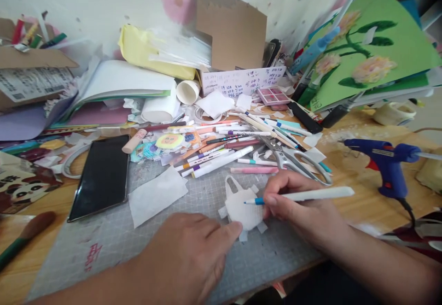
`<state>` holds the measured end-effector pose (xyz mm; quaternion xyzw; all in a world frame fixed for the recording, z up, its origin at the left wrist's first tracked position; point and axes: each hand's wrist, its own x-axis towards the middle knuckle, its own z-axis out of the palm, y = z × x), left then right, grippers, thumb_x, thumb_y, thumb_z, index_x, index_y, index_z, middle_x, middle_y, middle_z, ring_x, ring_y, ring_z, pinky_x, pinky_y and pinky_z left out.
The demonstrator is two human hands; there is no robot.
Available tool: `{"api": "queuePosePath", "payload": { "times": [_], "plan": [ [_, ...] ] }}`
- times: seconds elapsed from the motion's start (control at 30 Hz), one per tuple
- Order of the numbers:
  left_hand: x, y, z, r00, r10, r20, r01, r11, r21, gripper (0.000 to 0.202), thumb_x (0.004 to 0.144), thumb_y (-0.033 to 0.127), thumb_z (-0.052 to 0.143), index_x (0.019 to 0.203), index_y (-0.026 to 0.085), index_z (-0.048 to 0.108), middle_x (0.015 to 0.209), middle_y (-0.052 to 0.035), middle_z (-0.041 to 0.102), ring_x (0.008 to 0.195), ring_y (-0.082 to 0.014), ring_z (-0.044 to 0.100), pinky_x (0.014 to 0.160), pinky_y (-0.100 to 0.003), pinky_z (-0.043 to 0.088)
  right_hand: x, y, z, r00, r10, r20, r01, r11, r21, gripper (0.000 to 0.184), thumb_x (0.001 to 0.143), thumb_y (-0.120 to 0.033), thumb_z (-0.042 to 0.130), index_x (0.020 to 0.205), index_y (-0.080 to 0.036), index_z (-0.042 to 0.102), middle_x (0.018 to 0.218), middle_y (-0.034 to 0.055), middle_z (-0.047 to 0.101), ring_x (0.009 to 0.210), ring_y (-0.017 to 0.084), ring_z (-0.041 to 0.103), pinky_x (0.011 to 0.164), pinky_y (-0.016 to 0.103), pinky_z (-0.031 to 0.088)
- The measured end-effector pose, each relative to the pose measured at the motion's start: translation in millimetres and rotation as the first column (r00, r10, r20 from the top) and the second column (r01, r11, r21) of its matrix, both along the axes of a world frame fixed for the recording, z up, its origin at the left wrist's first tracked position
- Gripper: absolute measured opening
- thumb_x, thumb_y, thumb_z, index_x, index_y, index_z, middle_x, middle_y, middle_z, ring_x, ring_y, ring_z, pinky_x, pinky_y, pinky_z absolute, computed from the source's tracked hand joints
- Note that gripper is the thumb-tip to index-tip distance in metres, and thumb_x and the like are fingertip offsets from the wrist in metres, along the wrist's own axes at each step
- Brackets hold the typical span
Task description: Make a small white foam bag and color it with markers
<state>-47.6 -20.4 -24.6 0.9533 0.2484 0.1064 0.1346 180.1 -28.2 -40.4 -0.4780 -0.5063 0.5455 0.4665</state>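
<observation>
My right hand (304, 208) is closed in a writing grip around a white marker (314, 194) with a blue tip. The tip is over a small white paper cutout (243, 210), touching it or very close; I cannot tell which. The cutout has a loop at the top and small tabs round its edge, and it lies on a grey cutting mat (113, 254). My left hand (189, 249) holds down its lower edge with one extended digit, the other fingers curled. Left of the cutout is a torn sheet of white paper (157, 196).
Several markers (221, 157) are heaped behind the cutout, with scissors (293, 157) among them. A black phone (101, 173) lies at the left, near a brush (34, 231). On the right stands a blue glue gun (383, 157) with its cord. Papers and a cardboard box (31, 84) crowd the back.
</observation>
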Motion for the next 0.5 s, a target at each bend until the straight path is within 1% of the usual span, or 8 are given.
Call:
{"api": "queuePosePath", "payload": {
  "times": [0.1,0.2,0.3,0.5],
  "plan": [
    [2,0,1.2,0.994,-0.024,-0.104,0.021,0.999,-0.029,0.036,0.081,0.008,0.042,0.112,0.017,0.056,0.07,0.0001,0.071,0.056,-0.0171,0.064,0.051,-0.026,0.045,-4,3,2.6,0.999,-0.019,0.042,0.019,1.0,0.01,0.017,0.077,-0.027,0.068,0.068,-0.019,0.055,0.052,-0.0039,0.057,0.044,0.008,0.048,0.042,0.018,0.038],
    [4,0,3.9,0.985,-0.037,-0.171,0.025,0.997,-0.073,0.037,0.08,0.009,0.043,0.114,0.018,0.056,0.073,0.0,0.072,0.058,-0.0188,0.067,0.052,-0.028,0.045,-8,2,7.2,0.985,-0.026,0.17,0.018,0.999,0.05,0.017,0.073,-0.022,0.066,0.064,-0.019,0.051,0.054,-0.0034,0.054,0.045,0.008,0.047,0.042,0.019,0.038],
    [4,0,4.2,0.979,-0.044,-0.201,0.025,0.995,-0.098,0.039,0.08,0.01,0.044,0.117,0.018,0.055,0.075,-0.0002,0.072,0.059,-0.019,0.067,0.052,-0.028,0.045,-10,2,10.4,0.964,-0.02,0.265,-0.004,0.996,0.088,0.017,0.071,-0.02,0.064,0.062,-0.019,0.05,0.055,-0.0027,0.053,0.047,0.008,0.047,0.043,0.019,0.038],
    [1,0,1.2,0.975,-0.036,-0.218,0.01,0.993,-0.122,0.041,0.081,0.012,0.045,0.121,0.02,0.054,0.075,-0.0004,0.073,0.059,-0.0205,0.067,0.05,-0.03,0.044,-13,1,12.3,0.936,-0.033,0.351,-0.008,0.993,0.114,0.015,0.072,-0.021,0.063,0.063,-0.019,0.052,0.056,-0.0026,0.053,0.047,0.008,0.046,0.043,0.018,0.039]
  ]
}}
